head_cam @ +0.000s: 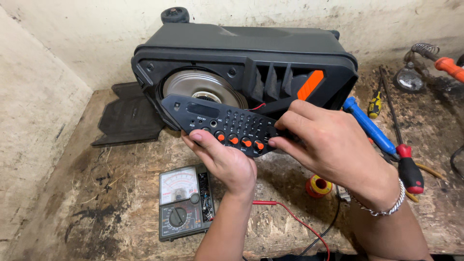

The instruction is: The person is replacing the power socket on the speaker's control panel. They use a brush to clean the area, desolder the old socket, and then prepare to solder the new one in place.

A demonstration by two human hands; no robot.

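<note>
Two hands: both grip one control panel point(227, 126).
Left hand point(226, 162): fingers pinch panel's lower edge.
Right hand point(328, 145): fingers clamp panel's right end.
Panel position: before the speaker cabinet point(251, 58) opening.
Cabinet contents: speaker driver point(200, 84).
Workbench point(121, 193): analog multimeter point(184, 202).

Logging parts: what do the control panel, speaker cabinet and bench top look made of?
Control panel: matte black moulded plastic, orange knobs, probably plastic too. Speaker cabinet: black plastic, slight sheen, moulded ribs. Bench top: bare wood board, stained and rough-grained.
</note>
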